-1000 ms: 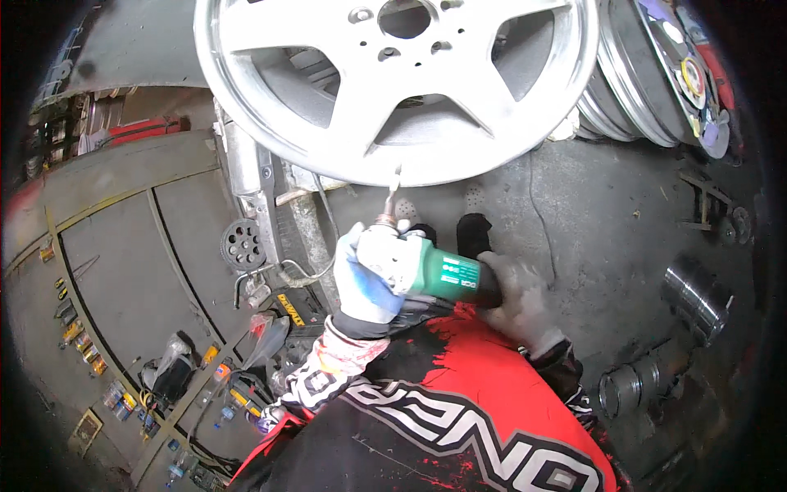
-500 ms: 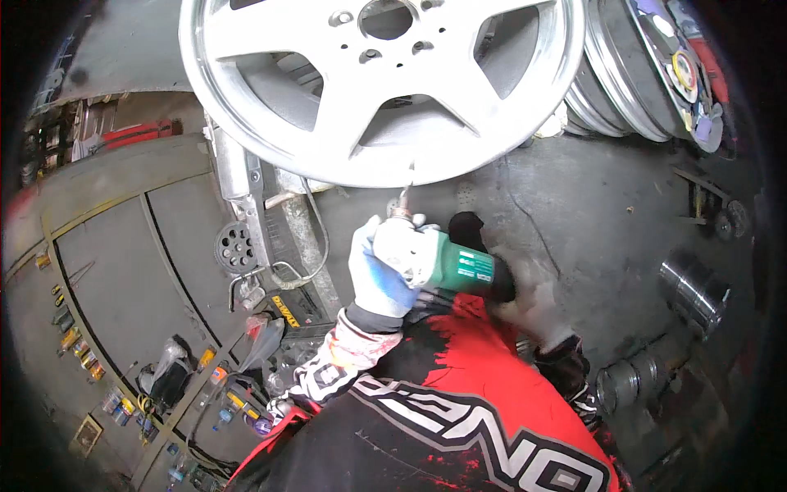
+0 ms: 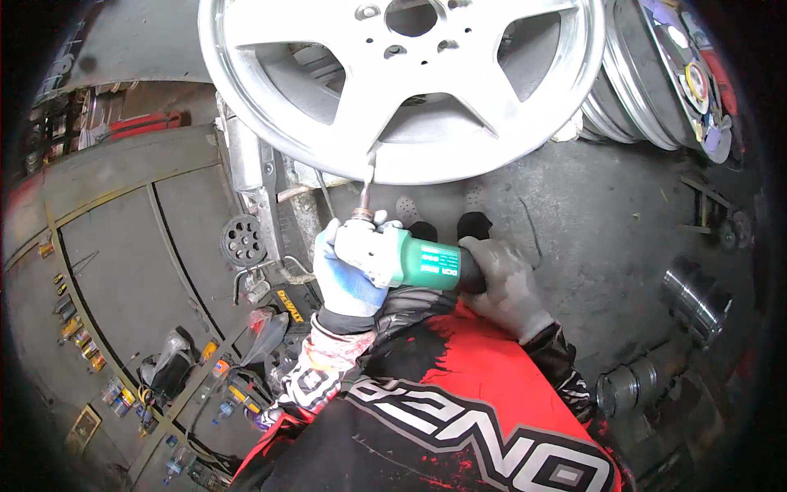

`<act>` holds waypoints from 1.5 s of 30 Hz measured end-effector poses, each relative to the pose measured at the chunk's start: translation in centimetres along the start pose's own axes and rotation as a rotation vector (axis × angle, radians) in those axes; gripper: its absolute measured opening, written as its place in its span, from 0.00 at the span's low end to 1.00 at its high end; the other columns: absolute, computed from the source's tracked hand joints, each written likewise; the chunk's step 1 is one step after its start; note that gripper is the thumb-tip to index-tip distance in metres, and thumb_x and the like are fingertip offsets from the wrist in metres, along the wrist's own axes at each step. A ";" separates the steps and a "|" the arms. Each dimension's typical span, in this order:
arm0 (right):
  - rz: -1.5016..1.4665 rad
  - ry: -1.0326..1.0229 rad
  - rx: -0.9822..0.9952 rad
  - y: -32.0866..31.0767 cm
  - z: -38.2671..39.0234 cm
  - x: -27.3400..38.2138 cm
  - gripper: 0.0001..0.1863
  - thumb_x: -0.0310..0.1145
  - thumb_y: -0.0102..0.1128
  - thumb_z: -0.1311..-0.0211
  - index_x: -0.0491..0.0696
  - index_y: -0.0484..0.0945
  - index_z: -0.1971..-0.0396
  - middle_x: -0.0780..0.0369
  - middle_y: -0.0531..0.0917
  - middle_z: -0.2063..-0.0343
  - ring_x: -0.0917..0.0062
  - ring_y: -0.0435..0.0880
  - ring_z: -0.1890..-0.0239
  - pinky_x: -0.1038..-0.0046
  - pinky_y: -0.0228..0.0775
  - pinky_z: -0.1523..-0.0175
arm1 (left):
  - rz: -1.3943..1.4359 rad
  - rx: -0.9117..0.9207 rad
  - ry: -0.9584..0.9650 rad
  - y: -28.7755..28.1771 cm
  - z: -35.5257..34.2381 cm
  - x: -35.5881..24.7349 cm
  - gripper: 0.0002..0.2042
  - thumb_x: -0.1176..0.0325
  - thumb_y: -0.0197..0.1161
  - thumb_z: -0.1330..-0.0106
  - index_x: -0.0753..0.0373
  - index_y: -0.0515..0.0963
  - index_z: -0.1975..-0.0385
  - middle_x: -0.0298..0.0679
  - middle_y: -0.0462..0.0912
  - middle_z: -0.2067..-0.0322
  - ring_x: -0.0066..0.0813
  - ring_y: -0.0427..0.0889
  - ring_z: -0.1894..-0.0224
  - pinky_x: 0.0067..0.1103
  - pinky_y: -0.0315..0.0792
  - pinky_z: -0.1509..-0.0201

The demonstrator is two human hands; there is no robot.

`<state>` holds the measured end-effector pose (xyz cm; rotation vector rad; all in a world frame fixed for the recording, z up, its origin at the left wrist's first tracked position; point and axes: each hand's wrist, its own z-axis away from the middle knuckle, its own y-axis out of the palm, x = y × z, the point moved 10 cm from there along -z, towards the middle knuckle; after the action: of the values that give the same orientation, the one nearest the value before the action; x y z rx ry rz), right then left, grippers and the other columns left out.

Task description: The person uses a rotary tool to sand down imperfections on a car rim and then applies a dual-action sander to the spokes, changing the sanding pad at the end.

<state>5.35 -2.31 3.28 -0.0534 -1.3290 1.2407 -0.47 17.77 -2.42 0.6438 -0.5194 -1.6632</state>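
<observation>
A green angle grinder with a metal head and a narrow rotary bit lies across in front of me. My left hand, in a white and blue glove, is wrapped round the grinder's head. At the tool's black rear end, my right hand grips it in a light grey glove. Ahead is a pale silver alloy wheel with broad spokes. The bit points up at its near rim, close to the base of the left lower spoke; whether it touches the metal, I cannot tell.
More wheel rims stand at the right, with abrasive discs on top. A metal stand with a perforated round plate is left of the wheel. A toolbox and bagged items lie lower left. Shiny metal cylinders sit at right.
The grinder and my left hand have moved left, bringing the bit along the rim toward the left spoke. My right hand, blurred before, now shows clearly on the rear end. The whole view has shifted slightly.
</observation>
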 end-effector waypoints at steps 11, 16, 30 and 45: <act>0.082 0.087 -0.073 -3.9 4.7 -2.9 0.41 0.37 0.80 0.61 0.52 0.74 0.40 0.59 0.83 0.52 0.59 0.80 0.49 0.56 0.69 0.44 | 0.069 0.074 -0.104 2.1 -1.7 7.3 0.29 0.45 0.53 0.30 0.70 0.77 0.48 0.49 0.84 0.55 0.47 0.84 0.50 0.39 0.78 0.42; 0.073 0.089 -0.060 -3.8 4.0 -2.8 0.41 0.37 0.80 0.60 0.52 0.74 0.40 0.59 0.82 0.53 0.59 0.80 0.49 0.56 0.69 0.44 | 0.072 0.082 -0.142 2.2 -1.0 6.7 0.28 0.46 0.53 0.30 0.70 0.76 0.48 0.48 0.84 0.54 0.48 0.84 0.51 0.39 0.79 0.42; 0.008 -0.010 -0.057 -3.7 1.4 -2.6 0.39 0.35 0.78 0.61 0.52 0.74 0.42 0.58 0.82 0.54 0.57 0.81 0.50 0.55 0.73 0.43 | 0.050 0.089 -0.061 2.4 -1.8 4.8 0.32 0.44 0.53 0.31 0.73 0.74 0.46 0.53 0.81 0.54 0.46 0.82 0.50 0.38 0.77 0.41; 0.000 -0.024 -0.009 -2.6 -0.8 -2.0 0.42 0.34 0.79 0.64 0.50 0.75 0.41 0.56 0.83 0.52 0.54 0.81 0.49 0.54 0.72 0.43 | 0.099 0.109 0.038 3.2 -1.3 1.7 0.24 0.47 0.57 0.29 0.67 0.78 0.54 0.50 0.83 0.53 0.48 0.81 0.47 0.40 0.76 0.39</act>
<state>8.07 -4.28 3.34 -0.0447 -1.3556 1.2390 2.55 15.49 -1.54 0.7169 -0.6079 -1.5350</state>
